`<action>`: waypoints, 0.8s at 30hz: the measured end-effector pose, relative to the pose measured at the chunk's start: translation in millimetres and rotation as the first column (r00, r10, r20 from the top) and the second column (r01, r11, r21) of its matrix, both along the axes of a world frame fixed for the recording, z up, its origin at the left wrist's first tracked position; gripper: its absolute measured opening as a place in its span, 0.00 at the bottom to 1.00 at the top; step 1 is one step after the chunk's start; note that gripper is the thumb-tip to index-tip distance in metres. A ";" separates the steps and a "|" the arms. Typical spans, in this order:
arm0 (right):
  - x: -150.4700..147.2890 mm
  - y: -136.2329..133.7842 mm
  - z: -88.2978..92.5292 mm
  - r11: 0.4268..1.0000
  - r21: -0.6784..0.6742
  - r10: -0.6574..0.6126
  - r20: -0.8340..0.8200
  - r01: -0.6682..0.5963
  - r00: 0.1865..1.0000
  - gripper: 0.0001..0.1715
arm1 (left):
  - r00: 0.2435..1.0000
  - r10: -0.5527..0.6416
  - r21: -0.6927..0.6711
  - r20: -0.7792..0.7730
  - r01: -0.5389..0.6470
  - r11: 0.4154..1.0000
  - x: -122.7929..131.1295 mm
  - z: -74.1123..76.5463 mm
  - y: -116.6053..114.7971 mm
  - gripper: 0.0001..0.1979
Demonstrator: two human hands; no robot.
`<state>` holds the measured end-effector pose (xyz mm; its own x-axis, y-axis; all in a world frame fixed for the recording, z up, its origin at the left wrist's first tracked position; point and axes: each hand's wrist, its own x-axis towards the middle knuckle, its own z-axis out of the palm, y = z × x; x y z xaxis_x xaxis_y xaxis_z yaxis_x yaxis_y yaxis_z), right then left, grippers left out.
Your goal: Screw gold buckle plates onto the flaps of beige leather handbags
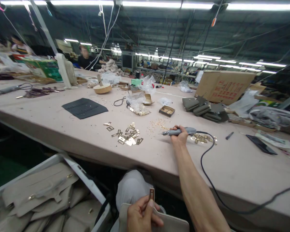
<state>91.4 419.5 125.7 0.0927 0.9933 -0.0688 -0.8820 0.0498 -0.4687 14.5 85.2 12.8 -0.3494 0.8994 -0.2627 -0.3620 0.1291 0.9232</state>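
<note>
Small plate (152, 192) pinched at the edge of a taupe piece (172, 223), over the lap.
Left hand (143, 214): thumb and fingers closed on both. Right hand (180, 137): wrapped round the corded driver (190, 130) above the table (156, 153), tip near scattered gold bits (159, 123). Loose gold plates (130, 138) farther left; small open box (167, 111) behind; crate (86, 180) of taupe pieces lower left.

Tube lights (152, 4) glare white beneath a dim ceiling (152, 27), picture edges stretched and blurred.
</note>
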 end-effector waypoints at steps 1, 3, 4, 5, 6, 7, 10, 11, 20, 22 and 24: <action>5.0 -12.2 4.5 1.000 0.007 0.010 0.001 -0.010 1.000 0.08 | 0.999 -0.033 -0.009 -0.033 0.033 0.999 -1.7 5.8 -2.5 0.25; 15.7 -41.3 12.4 0.999 0.031 0.040 0.006 -0.040 0.999 0.07 | 0.991 -0.088 -0.027 -0.101 0.085 0.996 -4.7 14.9 -7.2 0.22; 20.9 -58.1 15.9 0.997 0.054 0.056 0.009 -0.057 0.998 0.06 | 0.990 -0.094 -0.025 -0.101 0.092 0.995 -5.8 17.7 -8.7 0.21; 25.6 -76.2 18.9 0.991 0.098 0.093 0.014 -0.094 0.996 0.06 | 0.994 -0.075 -0.024 -0.082 0.073 0.997 -6.7 19.2 -9.6 0.20; 29.8 -95.6 21.4 0.984 0.130 0.120 0.027 -0.122 0.992 0.05 | 0.995 -0.078 -0.019 -0.057 0.077 0.997 -7.1 19.6 -10.0 0.19; 33.3 -116.1 23.2 0.980 0.138 0.137 0.047 -0.142 0.989 0.05 | 0.997 -0.079 -0.016 -0.026 0.079 0.997 -7.3 19.3 -10.2 0.19; 40.0 -179.3 22.4 0.979 0.105 0.156 0.170 -0.176 0.973 0.06 | 0.995 -0.091 -0.015 0.051 0.092 0.996 -6.7 17.3 -10.6 0.19; 40.9 -198.5 19.7 0.979 0.100 0.153 0.212 -0.178 0.965 0.07 | 0.994 -0.092 -0.014 0.064 0.093 0.996 -6.3 17.0 -10.8 0.18; 31.1 -278.3 -6.1 0.950 0.242 0.071 0.445 -0.195 0.893 0.08 | 0.997 -0.067 0.028 0.049 0.066 0.997 -3.4 17.2 -12.8 0.15; 28.6 -282.7 -7.7 0.936 0.287 0.047 0.472 -0.204 0.880 0.07 | 0.998 -0.055 0.033 0.039 0.054 0.998 -3.9 17.0 -13.3 0.14; 26.6 -286.0 -8.8 0.922 0.321 0.034 0.490 -0.216 0.871 0.07 | 0.998 -0.046 0.034 0.032 0.044 0.998 -4.6 17.0 -13.9 0.14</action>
<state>117.9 133.5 117.0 -0.1037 0.9457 0.3081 -0.5721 0.1967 -0.7962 9.9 71.3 29.8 -0.3001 0.9224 -0.2430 -0.3864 0.1154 0.9151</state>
